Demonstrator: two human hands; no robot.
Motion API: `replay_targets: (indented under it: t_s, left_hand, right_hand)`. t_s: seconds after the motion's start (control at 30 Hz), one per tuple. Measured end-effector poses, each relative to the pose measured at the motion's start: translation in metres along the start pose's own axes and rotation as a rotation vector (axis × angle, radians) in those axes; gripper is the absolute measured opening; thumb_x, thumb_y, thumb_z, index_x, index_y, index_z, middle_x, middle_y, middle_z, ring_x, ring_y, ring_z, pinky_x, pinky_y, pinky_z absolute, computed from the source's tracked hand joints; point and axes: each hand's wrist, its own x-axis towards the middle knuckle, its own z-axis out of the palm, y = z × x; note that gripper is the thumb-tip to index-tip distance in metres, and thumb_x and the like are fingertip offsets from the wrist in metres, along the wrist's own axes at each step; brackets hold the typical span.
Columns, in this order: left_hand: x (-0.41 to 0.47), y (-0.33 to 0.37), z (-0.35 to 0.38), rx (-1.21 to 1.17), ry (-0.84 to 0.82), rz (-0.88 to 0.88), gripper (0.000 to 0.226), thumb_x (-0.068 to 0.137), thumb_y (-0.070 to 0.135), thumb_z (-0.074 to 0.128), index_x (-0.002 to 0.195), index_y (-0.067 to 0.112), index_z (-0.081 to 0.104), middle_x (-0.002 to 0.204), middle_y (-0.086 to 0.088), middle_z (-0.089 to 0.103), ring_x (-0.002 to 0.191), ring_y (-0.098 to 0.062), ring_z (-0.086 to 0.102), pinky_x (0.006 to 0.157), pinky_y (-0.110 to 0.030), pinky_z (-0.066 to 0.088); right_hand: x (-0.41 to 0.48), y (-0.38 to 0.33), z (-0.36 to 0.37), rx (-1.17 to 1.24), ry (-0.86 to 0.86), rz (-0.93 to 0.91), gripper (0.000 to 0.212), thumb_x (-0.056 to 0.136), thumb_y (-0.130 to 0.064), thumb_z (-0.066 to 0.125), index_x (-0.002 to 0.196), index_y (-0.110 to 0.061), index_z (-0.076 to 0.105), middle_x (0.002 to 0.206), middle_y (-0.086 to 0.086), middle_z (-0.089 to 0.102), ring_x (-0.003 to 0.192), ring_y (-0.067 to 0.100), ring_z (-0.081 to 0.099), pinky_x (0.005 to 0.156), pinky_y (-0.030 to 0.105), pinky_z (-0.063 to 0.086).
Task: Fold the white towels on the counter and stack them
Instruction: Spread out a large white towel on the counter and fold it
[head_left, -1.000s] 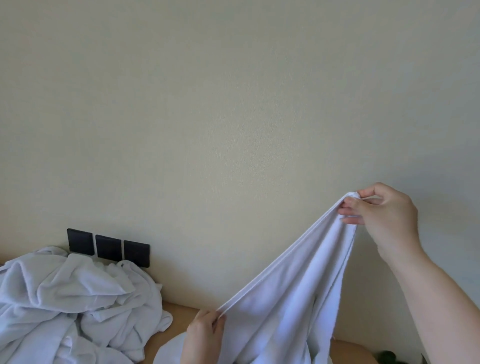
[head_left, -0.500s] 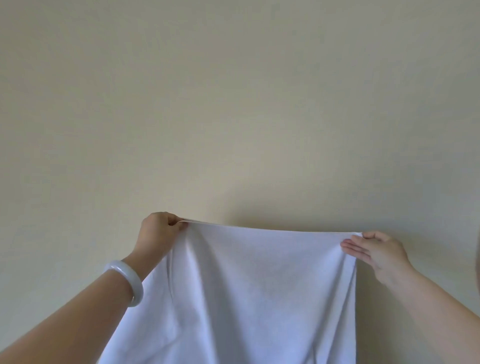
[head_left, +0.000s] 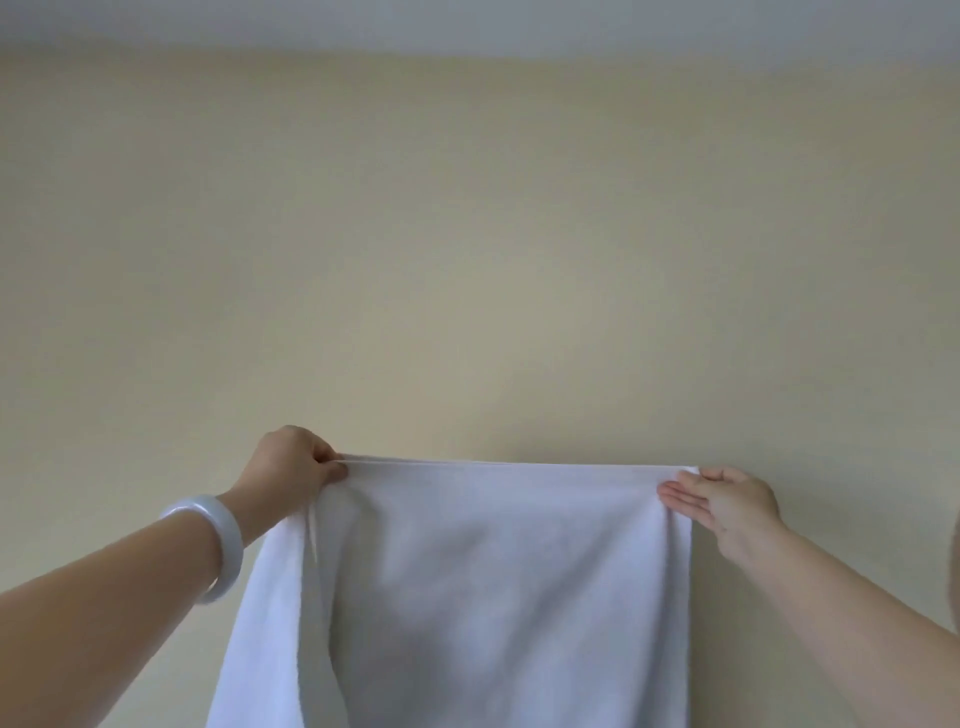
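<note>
1. Left hand (head_left: 291, 467): raised in front of the wall (head_left: 467, 234). The fingers (head_left: 332, 470) are curled and the thumb pinches the top left corner of the white towel (head_left: 493, 571). A pale bangle (head_left: 215, 540) sits on the wrist below it.
2. White towel: held up in the air, its top hem stretched nearly level from the left fingertips to the right fingertips. The cloth hangs below both hands and runs out of the bottom of the view. A loose fold of it drops just under the left fingers. The counter is not in view.
3. Right hand (head_left: 727, 501): the fingers (head_left: 680, 501) lie nearly straight on the near face of the top right corner, with the thumb above at the hem. It reads as a flat pinch, though the thumb's contact is hard to see.
4. Handling, as a judgement: soft, limp and light terry, not fragile and not slippery. It sags wherever it is unsupported, so the hem needs tension between the two grips.
5. Where to hold: the corners, right at the hem and between the fingertips. The left side looks bunched, so that corner probably needs re-pinching further out before the halves are brought together.
</note>
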Motion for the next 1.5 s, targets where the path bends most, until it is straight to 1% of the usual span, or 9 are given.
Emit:
replay_targets:
  t_s: [0.27, 0.47, 0.67, 0.8, 0.93, 1.03, 1.13, 1.3, 1.5]
  left_hand:
    - [-0.002, -0.029, -0.019, 0.092, -0.062, -0.030, 0.006, 0.080, 0.019, 0.079, 0.076, 0.015, 0.078, 0.077, -0.007, 0.072, 0.076, -0.023, 0.062, 0.055, -0.021, 0.039]
    - [0.016, -0.023, -0.030, -0.090, -0.040, -0.034, 0.009, 0.077, 0.016, 0.081, 0.069, 0.015, 0.077, 0.071, -0.004, 0.070, 0.070, -0.020, 0.058, 0.057, -0.025, 0.041]
    - [0.005, -0.070, 0.022, 0.218, -0.304, 0.005, 0.013, 0.081, 0.028, 0.078, 0.079, 0.015, 0.078, 0.080, -0.003, 0.074, 0.074, -0.014, 0.059, 0.067, -0.024, 0.043]
    - [-0.018, -0.096, 0.068, 0.334, -0.452, -0.012, 0.018, 0.085, 0.023, 0.069, 0.068, 0.016, 0.071, 0.051, 0.009, 0.059, 0.047, -0.003, 0.051, 0.051, -0.015, 0.039]
    - [0.007, -0.077, 0.052, 0.286, -0.322, 0.033, 0.017, 0.087, 0.006, 0.062, 0.073, 0.010, 0.068, 0.044, 0.002, 0.063, 0.042, -0.009, 0.062, 0.056, -0.018, 0.052]
    - [0.028, -0.049, 0.017, 0.218, -0.134, 0.155, 0.018, 0.084, -0.003, 0.061, 0.082, 0.015, 0.063, 0.052, -0.001, 0.067, 0.048, -0.013, 0.067, 0.063, -0.031, 0.057]
    - [0.013, -0.037, -0.002, 0.126, -0.073, 0.190, 0.027, 0.083, -0.006, 0.061, 0.086, 0.019, 0.050, 0.067, -0.002, 0.069, 0.046, -0.016, 0.066, 0.059, -0.032, 0.054]
    - [-0.088, -0.081, 0.027, 0.263, -0.370, 0.044, 0.025, 0.079, -0.003, 0.066, 0.072, 0.021, 0.070, 0.055, 0.006, 0.068, 0.051, -0.006, 0.066, 0.070, -0.027, 0.056]
    - [-0.292, -0.185, 0.113, 0.234, -0.704, -0.282, 0.027, 0.073, -0.005, 0.064, 0.061, 0.019, 0.067, 0.047, 0.005, 0.063, 0.051, -0.010, 0.062, 0.054, -0.019, 0.046]
  right_hand:
    - [0.008, 0.007, 0.009, -0.285, -0.104, 0.002, 0.010, 0.090, 0.002, 0.065, 0.091, 0.008, 0.057, 0.077, 0.032, 0.066, 0.053, 0.028, 0.070, 0.047, 0.029, 0.058]
    - [0.023, 0.005, 0.018, -0.306, -0.094, -0.081, 0.010, 0.089, 0.000, 0.067, 0.091, 0.006, 0.059, 0.071, 0.029, 0.067, 0.053, 0.030, 0.069, 0.046, 0.028, 0.057]
    - [0.028, 0.070, -0.010, -0.427, -0.070, 0.055, 0.011, 0.091, 0.002, 0.065, 0.092, 0.011, 0.059, 0.071, 0.032, 0.067, 0.054, 0.034, 0.068, 0.046, 0.033, 0.058]
    - [0.020, 0.122, -0.030, -0.476, -0.047, 0.161, 0.009, 0.091, 0.004, 0.063, 0.089, 0.010, 0.057, 0.072, 0.032, 0.066, 0.051, 0.032, 0.067, 0.044, 0.032, 0.057]
    - [0.040, 0.103, -0.007, -0.387, -0.048, 0.059, 0.006, 0.091, 0.006, 0.061, 0.093, 0.007, 0.055, 0.072, 0.031, 0.062, 0.042, 0.024, 0.065, 0.042, 0.029, 0.056]
    - [0.047, 0.061, 0.011, -0.286, -0.074, -0.051, 0.013, 0.092, 0.005, 0.061, 0.084, -0.001, 0.052, 0.072, 0.031, 0.061, 0.044, 0.022, 0.066, 0.045, 0.028, 0.057]
    - [0.029, 0.037, 0.005, -0.279, -0.120, -0.071, 0.013, 0.090, 0.002, 0.065, 0.082, -0.001, 0.055, 0.072, 0.031, 0.065, 0.054, 0.027, 0.070, 0.052, 0.030, 0.060]
    - [-0.063, 0.081, -0.070, -0.292, -0.136, 0.180, 0.010, 0.086, 0.008, 0.066, 0.084, 0.003, 0.057, 0.073, 0.028, 0.069, 0.065, 0.033, 0.073, 0.059, 0.034, 0.062]
    - [-0.230, 0.197, -0.195, -0.407, 0.005, 0.660, 0.015, 0.085, 0.014, 0.064, 0.091, 0.003, 0.056, 0.077, 0.028, 0.068, 0.063, 0.029, 0.073, 0.058, 0.033, 0.062]
